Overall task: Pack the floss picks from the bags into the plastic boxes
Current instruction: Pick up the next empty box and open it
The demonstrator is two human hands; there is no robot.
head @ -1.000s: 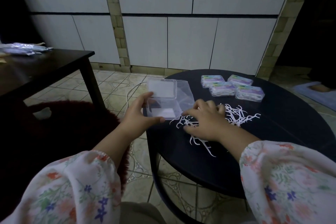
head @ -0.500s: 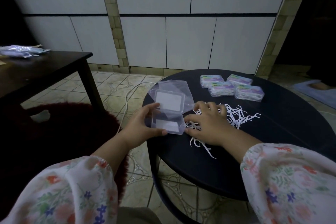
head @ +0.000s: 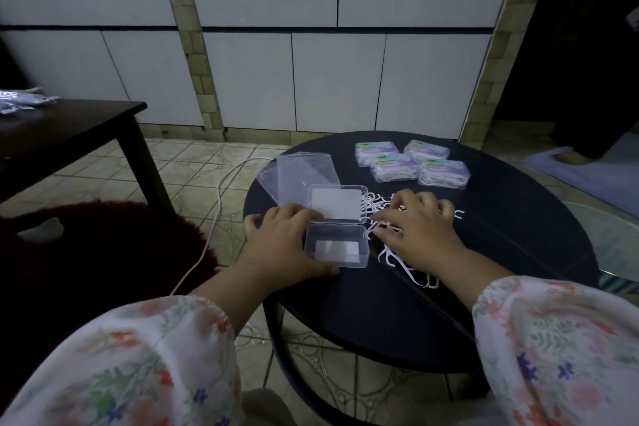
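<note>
An open clear plastic box (head: 337,245) lies flat on the round black table (head: 518,252), lid hinged back toward the far side, nothing inside. My left hand (head: 280,242) holds its left side, thumb along the near edge. A heap of white floss picks (head: 380,214) lies just right of the box. My right hand (head: 418,228) rests on the heap with fingers curled down into the picks; whether it pinches any is hidden. An empty clear bag (head: 301,173) lies behind the box.
Several filled, closed boxes (head: 411,162) sit grouped at the table's far side. A dark wooden table (head: 69,128) with a plastic bag (head: 20,102) stands at left. A white cable (head: 207,239) runs over the tiled floor. A dark red rug (head: 103,252) lies lower left.
My left hand has brought the open box down from mid-air and laid it flat on the table beside the picks. My right hand stayed on the heap.
</note>
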